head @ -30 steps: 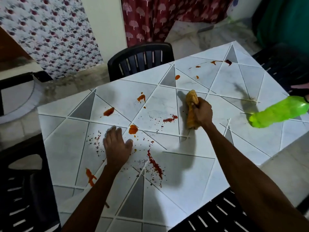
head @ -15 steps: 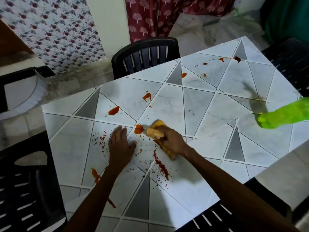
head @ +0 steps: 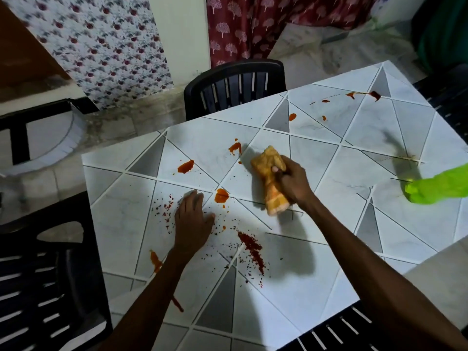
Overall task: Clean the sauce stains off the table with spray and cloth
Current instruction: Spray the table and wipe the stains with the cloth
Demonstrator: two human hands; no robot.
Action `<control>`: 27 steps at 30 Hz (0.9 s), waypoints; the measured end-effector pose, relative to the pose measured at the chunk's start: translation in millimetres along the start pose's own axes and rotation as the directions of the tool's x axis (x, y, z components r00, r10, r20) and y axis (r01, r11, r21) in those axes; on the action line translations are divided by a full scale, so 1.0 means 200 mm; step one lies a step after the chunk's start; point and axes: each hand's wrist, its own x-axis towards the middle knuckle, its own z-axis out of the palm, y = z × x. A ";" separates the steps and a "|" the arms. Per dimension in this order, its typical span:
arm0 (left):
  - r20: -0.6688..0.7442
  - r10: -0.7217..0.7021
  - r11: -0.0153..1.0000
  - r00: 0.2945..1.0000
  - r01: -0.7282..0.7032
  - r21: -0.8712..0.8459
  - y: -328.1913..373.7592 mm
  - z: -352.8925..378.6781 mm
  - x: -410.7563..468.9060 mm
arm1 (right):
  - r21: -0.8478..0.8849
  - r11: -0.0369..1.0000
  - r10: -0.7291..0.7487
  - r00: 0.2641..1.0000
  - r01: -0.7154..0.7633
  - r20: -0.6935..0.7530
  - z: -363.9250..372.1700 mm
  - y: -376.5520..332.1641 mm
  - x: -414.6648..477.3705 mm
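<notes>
We find the right hand point(head: 293, 184) fisted round the bunched cloth point(head: 271, 178) on the table point(head: 316, 287), the left hand point(head: 192, 221) flat and empty left of the cloth, stains point(head: 221, 195) beside it, bottle point(head: 440, 187) far right of it; we judge a flatter cloth, pressed firmly, wipes cleaner.

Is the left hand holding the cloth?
No, the right hand grips the cloth; the left hand rests flat on the table.

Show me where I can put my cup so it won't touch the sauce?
The bare tiles between the cloth and the green bottle look clean. So does the left edge of the table, past the red flakes. Around the left hand it's crowded with sauce blobs and those flakes.
</notes>
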 end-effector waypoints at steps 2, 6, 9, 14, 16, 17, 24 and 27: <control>-0.001 0.011 1.000 1.000 -0.011 0.006 -0.02 0.00 0.00 | -0.078 0.996 -0.039 0.999 0.037 -0.033 -0.01 -0.08 0.16; -0.022 0.034 0.999 0.999 -0.034 -0.006 -0.03 0.00 -0.01 | -0.249 0.968 -0.011 0.995 0.036 0.100 0.05 -0.27 0.36; -0.013 0.039 0.999 0.999 -0.040 -0.024 -0.05 0.00 -0.01 | -0.345 0.936 0.026 0.959 0.076 0.282 0.17 -0.30 0.34; -0.010 0.062 0.997 0.998 -0.063 -0.052 -0.08 -0.01 0.01 | -0.320 0.933 -0.014 0.903 0.167 0.430 0.30 -0.20 0.08; -0.011 0.058 0.996 0.998 -0.058 -0.061 -0.08 -0.02 0.01 | -0.325 0.926 -0.016 0.878 0.194 0.478 0.30 -0.14 -0.07; -0.012 0.056 0.996 0.998 -0.057 -0.067 -0.08 -0.02 0.01 | -0.326 0.923 -0.016 0.866 0.205 0.499 0.30 -0.11 -0.15; -0.022 -0.040 0.996 0.999 0.038 -0.085 -0.03 -0.06 0.00 | -0.337 0.914 0.026 0.798 0.224 0.602 0.27 0.09 -0.44; -0.029 0.000 0.992 1.000 -0.003 -0.124 -0.04 -0.07 0.00 | -0.264 0.956 0.054 0.803 0.131 0.593 0.21 0.12 -0.43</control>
